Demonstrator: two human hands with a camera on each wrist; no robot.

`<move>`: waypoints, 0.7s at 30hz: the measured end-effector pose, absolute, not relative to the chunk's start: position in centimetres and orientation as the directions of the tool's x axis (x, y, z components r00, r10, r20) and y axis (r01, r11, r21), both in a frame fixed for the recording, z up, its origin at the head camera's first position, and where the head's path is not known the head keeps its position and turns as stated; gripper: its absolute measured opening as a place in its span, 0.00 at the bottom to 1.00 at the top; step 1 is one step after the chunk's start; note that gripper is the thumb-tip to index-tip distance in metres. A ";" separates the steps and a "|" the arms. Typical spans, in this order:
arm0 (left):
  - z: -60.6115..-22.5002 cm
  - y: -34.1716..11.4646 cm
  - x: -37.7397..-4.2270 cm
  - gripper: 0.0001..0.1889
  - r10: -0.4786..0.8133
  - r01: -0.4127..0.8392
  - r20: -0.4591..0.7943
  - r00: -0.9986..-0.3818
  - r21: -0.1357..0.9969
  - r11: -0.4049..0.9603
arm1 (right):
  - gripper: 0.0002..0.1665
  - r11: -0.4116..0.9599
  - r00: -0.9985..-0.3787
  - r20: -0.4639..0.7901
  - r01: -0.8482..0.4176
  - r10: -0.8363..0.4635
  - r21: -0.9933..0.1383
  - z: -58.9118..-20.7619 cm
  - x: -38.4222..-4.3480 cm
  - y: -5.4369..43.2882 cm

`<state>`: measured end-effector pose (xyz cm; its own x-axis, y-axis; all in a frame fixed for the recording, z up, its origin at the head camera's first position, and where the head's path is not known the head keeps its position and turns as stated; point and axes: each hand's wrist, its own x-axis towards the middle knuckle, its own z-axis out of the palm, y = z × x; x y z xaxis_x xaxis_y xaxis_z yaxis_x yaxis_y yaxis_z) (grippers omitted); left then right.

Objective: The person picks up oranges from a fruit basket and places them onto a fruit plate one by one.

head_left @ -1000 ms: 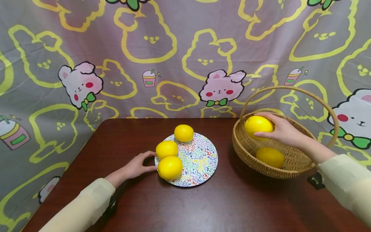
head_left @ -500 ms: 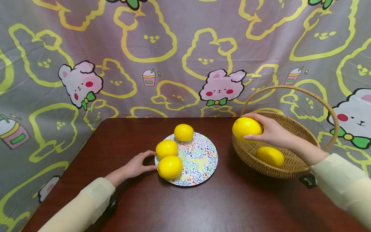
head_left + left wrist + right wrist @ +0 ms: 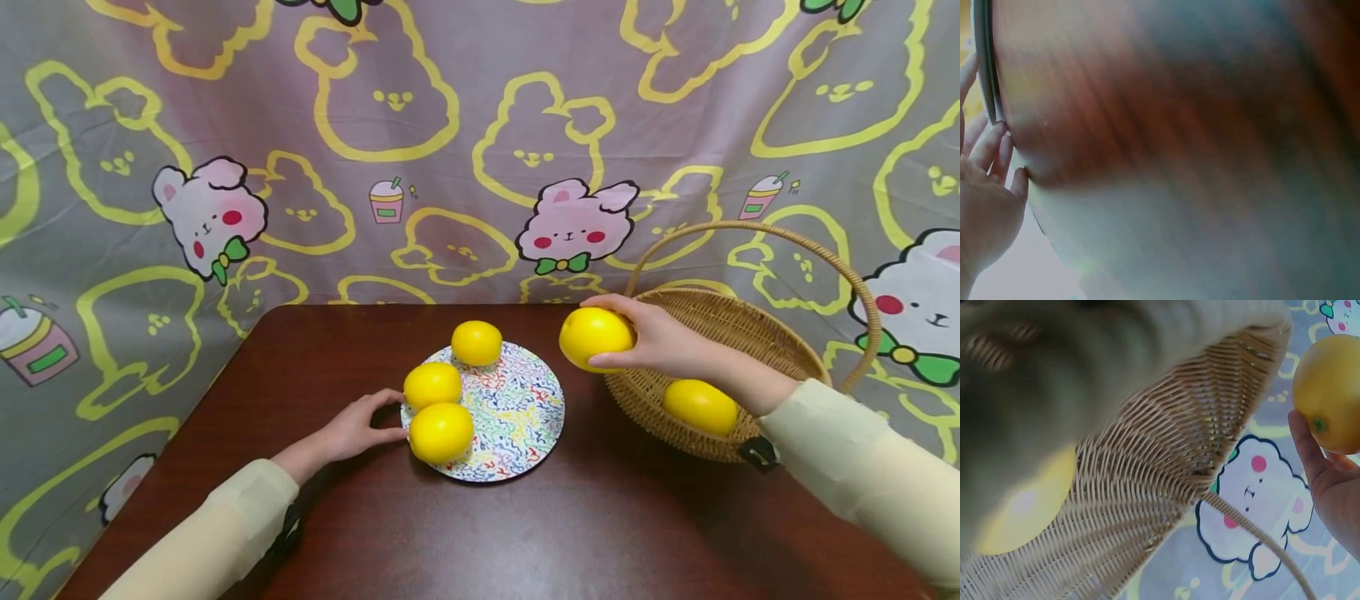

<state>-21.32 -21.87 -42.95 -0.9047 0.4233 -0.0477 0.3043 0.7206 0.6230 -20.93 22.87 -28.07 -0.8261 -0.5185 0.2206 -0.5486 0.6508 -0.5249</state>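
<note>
My right hand [image 3: 647,337] grips a yellow lemon [image 3: 596,339] between thumb and fingers, in the air just left of the wicker basket [image 3: 637,408]. In the right wrist view, the held lemon [image 3: 1332,394] shows a small green stem end. Another lemon [image 3: 701,407] lies inside the basket. On the round, colourfully scribbled plate [image 3: 517,408] sit three more: a back lemon [image 3: 476,343], a middle lemon [image 3: 432,385] and a front lemon [image 3: 441,433]. My left hand [image 3: 352,427] rests at the plate's left edge, fingers loosely bent; the left wrist view shows fingertips [image 3: 999,128] against the rim.
The dark brown wooden table [image 3: 525,542] carries both plate and basket. A tall wicker handle [image 3: 810,242] arches over the basket. Behind the table hangs a patterned curtain [image 3: 450,192] with cartoon rabbits.
The right hand has carried its lemon leftward, from over the basket to beyond its left rim. The left hand, the plate and its lemons have stayed in place.
</note>
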 end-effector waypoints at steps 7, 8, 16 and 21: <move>-43.1 -21.9 -21.5 0.33 0.422 0.304 -0.048 -0.906 0.621 0.722 | 0.43 0.651 -0.823 0.164 -0.537 -0.544 -0.536 -28.4 -21.8 21.2; -43.1 -21.9 -21.5 0.33 0.422 0.304 -0.048 -0.905 0.621 0.722 | 0.43 0.652 -0.822 0.159 -0.538 -0.547 -0.535 -28.5 -21.9 21.0; -42.9 -21.8 -21.3 0.33 0.418 0.292 -0.060 -0.906 0.625 0.724 | 0.45 0.636 -0.809 0.118 -0.534 -0.576 -0.558 -28.8 -21.9 19.3; -42.7 -21.7 -21.2 0.32 0.411 0.285 -0.064 -0.909 0.623 0.728 | 0.42 0.587 -0.772 0.135 -0.572 -0.621 -0.573 -29.3 -21.9 18.0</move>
